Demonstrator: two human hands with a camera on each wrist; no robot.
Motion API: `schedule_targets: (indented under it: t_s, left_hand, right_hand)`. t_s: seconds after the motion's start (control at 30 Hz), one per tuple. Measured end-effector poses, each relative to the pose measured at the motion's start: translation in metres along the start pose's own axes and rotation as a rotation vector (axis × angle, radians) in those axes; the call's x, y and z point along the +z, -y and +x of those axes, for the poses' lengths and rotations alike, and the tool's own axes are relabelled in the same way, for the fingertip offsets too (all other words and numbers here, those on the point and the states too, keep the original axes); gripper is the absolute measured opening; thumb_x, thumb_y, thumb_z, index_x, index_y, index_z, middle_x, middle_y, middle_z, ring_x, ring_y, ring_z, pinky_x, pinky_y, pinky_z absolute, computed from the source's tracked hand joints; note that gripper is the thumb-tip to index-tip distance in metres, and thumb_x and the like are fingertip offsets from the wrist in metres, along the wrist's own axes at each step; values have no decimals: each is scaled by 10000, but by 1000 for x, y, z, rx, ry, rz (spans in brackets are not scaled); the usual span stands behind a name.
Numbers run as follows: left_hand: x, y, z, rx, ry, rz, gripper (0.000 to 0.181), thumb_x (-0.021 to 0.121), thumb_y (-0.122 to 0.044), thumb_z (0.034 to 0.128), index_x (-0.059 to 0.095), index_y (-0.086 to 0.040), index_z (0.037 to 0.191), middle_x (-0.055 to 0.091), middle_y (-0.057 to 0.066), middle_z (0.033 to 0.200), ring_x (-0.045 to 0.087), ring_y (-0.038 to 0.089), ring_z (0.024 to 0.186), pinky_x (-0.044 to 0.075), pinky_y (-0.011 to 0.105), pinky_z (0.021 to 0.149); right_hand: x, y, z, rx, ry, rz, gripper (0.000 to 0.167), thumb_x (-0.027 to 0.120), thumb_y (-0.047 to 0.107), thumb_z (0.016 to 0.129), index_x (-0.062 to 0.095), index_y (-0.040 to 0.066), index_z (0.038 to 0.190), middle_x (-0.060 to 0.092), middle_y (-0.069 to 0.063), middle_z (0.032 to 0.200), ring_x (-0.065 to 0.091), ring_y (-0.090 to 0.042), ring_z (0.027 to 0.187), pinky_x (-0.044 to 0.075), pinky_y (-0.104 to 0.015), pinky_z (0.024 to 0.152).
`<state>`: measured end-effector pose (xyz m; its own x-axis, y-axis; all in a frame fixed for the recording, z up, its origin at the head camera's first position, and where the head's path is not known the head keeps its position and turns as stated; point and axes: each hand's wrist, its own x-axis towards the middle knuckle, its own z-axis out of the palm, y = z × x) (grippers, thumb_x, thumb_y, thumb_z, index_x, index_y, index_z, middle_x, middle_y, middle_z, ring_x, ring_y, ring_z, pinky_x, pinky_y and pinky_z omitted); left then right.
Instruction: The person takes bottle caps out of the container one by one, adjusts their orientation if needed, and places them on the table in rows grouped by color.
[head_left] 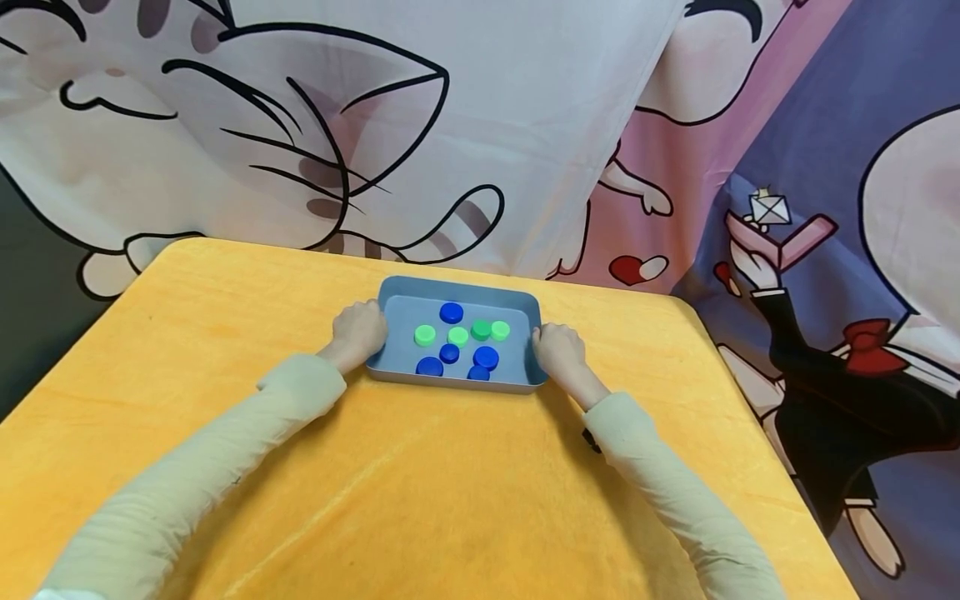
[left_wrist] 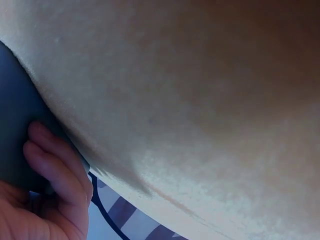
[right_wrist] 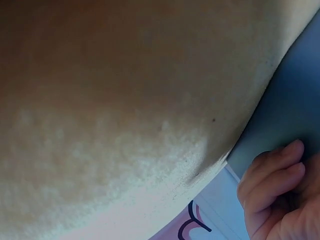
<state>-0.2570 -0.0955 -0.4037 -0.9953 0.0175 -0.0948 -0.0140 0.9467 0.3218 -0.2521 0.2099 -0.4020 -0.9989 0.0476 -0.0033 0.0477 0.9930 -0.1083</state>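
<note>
Head view: our grip, left hand [head_left: 358, 336] and right hand [head_left: 560, 351], is clamped on opposite ends of the tray [head_left: 480, 292], near the far edge of the counter [head_left: 435, 483]. Green discs [head_left: 457, 337] and blue discs [head_left: 486, 357] are already in; what's left, we can't tell.

Yellow tbl [head_left: 420, 500] w/ cat-print cloth [head_left: 300, 142] behind, blue cloth [head_left: 825, 308] at rt

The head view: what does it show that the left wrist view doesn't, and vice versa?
Only the head view: blue discs and green discs in the tray, the right hand, both pale sleeves.
Only the left wrist view: fingertips of the left hand, up close against the tray; which face, I can't tell.
Both: the left hand, tray, table and part of the patterned backdrop.
</note>
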Motion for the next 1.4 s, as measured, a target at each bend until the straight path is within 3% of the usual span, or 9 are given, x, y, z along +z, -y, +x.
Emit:
schedule_targets:
  t_s: [0.27, 0.5, 0.73, 0.9, 1.13, 1.4]
  left_hand:
    - [1, -1, 0, -6, -14, -3, 326, 379, -139, 999, 555, 102, 1130, 620, 230, 889, 608, 298, 737, 534, 410, 635]
    - [1, -1, 1, -6, -8, -1, 320, 380, -131, 997, 549, 108, 1126, 618, 238, 892, 608, 299, 734, 535, 407, 628]
    - [2, 0, 0, -7, -6, 2, 321, 384, -134, 997, 549, 108, 1129, 613, 227, 878, 593, 288, 711, 525, 392, 616]
    - [3, -1, 2, -12, -8, 11, 311, 391, -133, 997, 553, 98, 1128, 611, 214, 861, 588, 276, 702, 518, 373, 602]
    - [2, 0, 2, -12, -5, 13, 317, 393, -129, 996, 543, 105, 1149, 604, 215, 853, 587, 275, 695, 516, 369, 590]
    - [2, 0, 1, -10, -20, 12, 316, 390, -122, 990, 552, 103, 1142, 625, 237, 889, 603, 281, 720, 548, 412, 631]
  right_hand:
    - [-2, 0, 1, 7, 23, 19, 408, 442, 283, 1003, 664, 12, 795, 648, -165, 779, 607, -282, 704, 472, -365, 552]
    - [-5, -2, 0, 3, 63, 7, 411, 488, 343, 982, 601, 48, 719, 515, -73, 639, 543, -230, 632, 370, -289, 497]
    - [-14, 4, -2, -21, -46, -114, 501, 481, 400, 978, 506, 76, 597, 426, -45, 550, 538, -246, 562, 339, -290, 442]
    - [-24, 8, -1, -29, -138, -167, 441, 511, 409, 967, 558, 29, 748, 457, -70, 570, 552, -265, 551, 364, -305, 442]
    - [-35, 12, -1, -132, -171, 22, 248, 630, 299, 923, 627, 56, 976, 612, -99, 725, 580, -260, 634, 437, -337, 515]
    - [-36, 18, 1, -208, -112, 260, 270, 668, 227, 903, 629, 34, 1088, 695, -140, 1036, 666, -274, 907, 546, -406, 788]
